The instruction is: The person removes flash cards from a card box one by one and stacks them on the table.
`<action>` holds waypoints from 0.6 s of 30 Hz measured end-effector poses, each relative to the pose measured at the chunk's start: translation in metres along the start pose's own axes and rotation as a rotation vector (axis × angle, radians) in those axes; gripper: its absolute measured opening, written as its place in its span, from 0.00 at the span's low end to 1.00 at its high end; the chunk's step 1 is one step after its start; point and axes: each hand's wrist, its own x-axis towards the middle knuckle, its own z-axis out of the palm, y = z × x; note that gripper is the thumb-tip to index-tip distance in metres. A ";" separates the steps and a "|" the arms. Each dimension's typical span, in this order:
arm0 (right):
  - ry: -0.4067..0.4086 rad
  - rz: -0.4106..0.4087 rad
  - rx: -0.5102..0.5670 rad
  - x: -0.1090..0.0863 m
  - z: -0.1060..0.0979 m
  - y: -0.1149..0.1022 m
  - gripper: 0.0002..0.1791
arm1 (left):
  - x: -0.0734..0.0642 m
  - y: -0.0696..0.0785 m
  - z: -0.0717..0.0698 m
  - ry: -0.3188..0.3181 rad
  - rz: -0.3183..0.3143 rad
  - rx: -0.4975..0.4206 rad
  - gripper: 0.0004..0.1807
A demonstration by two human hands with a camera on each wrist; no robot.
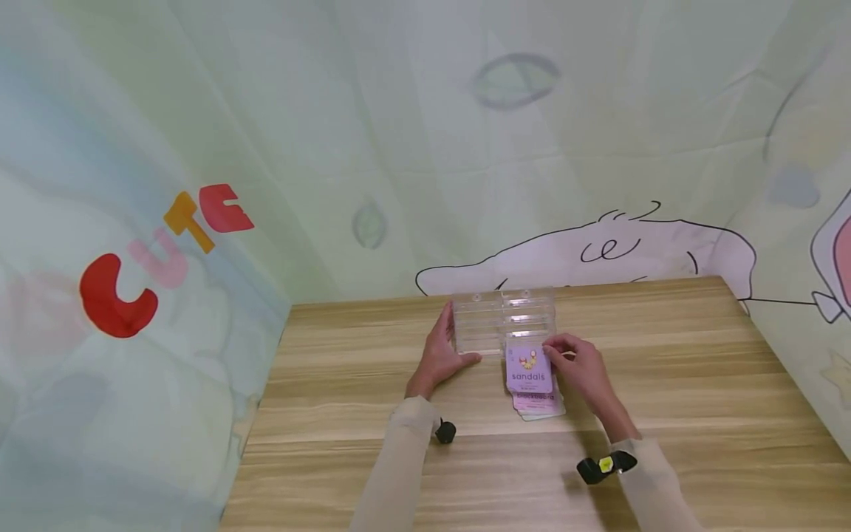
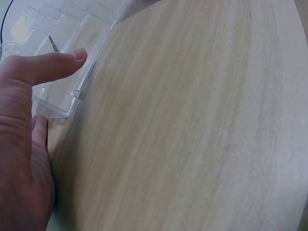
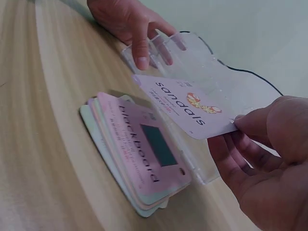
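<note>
My right hand [image 1: 580, 363] pinches a purple "sandals" card [image 3: 185, 106] by one corner between thumb and fingers. The card is raised and tilted above a small stack of cards [image 3: 139, 154], whose top one is pink and reads "blackboard". Behind them stands a clear plastic rack [image 1: 477, 325] with stepped slots in two columns. My left hand [image 1: 442, 356] rests at the rack's left side, its fingers along that side and its thumb stretched out by the front edge. In the left wrist view, the thumb [image 2: 60, 66] overlaps the rack's near corner.
All of this is on a wood-grain table [image 1: 346, 414], with the rack near its back edge. Printed fabric [image 1: 399, 148] hangs behind and to the left, with the letters "CUTE" on it. Each wrist wears a dark camera.
</note>
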 end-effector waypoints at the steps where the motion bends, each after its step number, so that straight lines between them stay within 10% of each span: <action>1: -0.003 0.005 -0.006 -0.001 0.001 0.002 0.12 | 0.000 0.000 0.000 0.000 0.001 -0.002 0.72; 18: -0.016 0.058 -0.112 -0.009 0.005 0.015 0.12 | 0.000 -0.002 0.000 0.005 0.023 -0.015 0.73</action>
